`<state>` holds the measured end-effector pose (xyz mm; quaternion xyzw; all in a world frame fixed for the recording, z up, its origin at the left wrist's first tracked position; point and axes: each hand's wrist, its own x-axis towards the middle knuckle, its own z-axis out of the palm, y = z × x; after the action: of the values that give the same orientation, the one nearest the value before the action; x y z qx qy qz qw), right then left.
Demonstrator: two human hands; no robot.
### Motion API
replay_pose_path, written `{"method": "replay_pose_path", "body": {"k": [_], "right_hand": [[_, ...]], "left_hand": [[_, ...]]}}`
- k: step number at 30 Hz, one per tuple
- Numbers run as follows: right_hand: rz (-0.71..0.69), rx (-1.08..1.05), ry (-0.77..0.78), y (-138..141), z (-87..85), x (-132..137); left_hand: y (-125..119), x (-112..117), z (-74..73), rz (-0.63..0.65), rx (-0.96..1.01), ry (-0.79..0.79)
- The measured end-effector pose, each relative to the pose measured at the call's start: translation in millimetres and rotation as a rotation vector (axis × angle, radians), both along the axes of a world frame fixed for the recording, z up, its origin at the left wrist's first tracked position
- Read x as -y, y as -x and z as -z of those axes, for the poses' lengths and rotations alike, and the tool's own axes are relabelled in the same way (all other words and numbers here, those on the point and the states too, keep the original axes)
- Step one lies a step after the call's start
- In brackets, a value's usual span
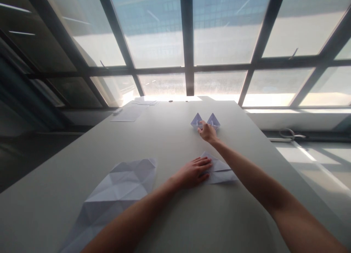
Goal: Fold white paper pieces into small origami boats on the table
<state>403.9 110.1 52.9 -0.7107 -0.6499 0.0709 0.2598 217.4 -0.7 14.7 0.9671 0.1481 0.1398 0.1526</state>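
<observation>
My left hand [195, 171] lies flat, fingers spread, on a folded sheet of white paper [222, 172] with layered triangular flaps. Farther up the table, my right hand [207, 132] reaches to a folded paper figure [213, 120] with two upright pointed peaks. Its index finger and thumb are apart, and the finger reaches over the figure's middle; part of the figure is hidden behind the hand. To the left of my left forearm is a large creased sheet of paper [117, 183], opened out, with a grid of fold lines.
Several flat white sheets [127, 113] lie at the far left of the white table [164, 136]. Two small dark round spots are near its far edge. Large framed windows [189, 44] stand beyond it. A coiled cable [292, 134] is off the right side.
</observation>
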Motion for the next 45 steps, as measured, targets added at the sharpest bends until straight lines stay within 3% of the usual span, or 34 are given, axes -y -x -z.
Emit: {"method": "replay_pose_path", "body": {"k": [4,7,10,13,20,29,38,45], "right_hand": [[-0.018,-0.094,-0.125,-4.5,7.8,47.3],[-0.159,-0.089,-0.169,-3.8,27.4,93.9],[-0.288,0.009,-0.104,-3.0,47.7,131.6],[-0.345,0.108,0.016,-7.5,57.8,150.8],[-0.368,0.241,0.114,-26.7,56.1,165.1],[-0.303,0.224,0.096,-32.0,64.5,169.6],[-0.248,0.159,0.08,-28.4,58.1,171.0],[-0.346,0.118,0.033,-27.1,49.0,172.9]], "left_hand": [[-1.2,0.5,-2.0,-0.025,-0.03,-0.004],[-1.4,-1.0,-3.9,-0.043,-0.04,-0.023],[0.1,-4.1,-4.2,-0.038,-0.078,-0.047],[2.4,-7.5,-1.6,-0.079,-0.136,-0.061],[5.6,-11.0,2.2,-0.173,-0.212,-0.092],[11.7,-12.9,3.4,-0.28,-0.227,-0.085],[7.8,-17.2,1.1,-0.017,-0.082,0.0],[5.6,-12.2,-1.2,-0.018,-0.048,0.0]]}}
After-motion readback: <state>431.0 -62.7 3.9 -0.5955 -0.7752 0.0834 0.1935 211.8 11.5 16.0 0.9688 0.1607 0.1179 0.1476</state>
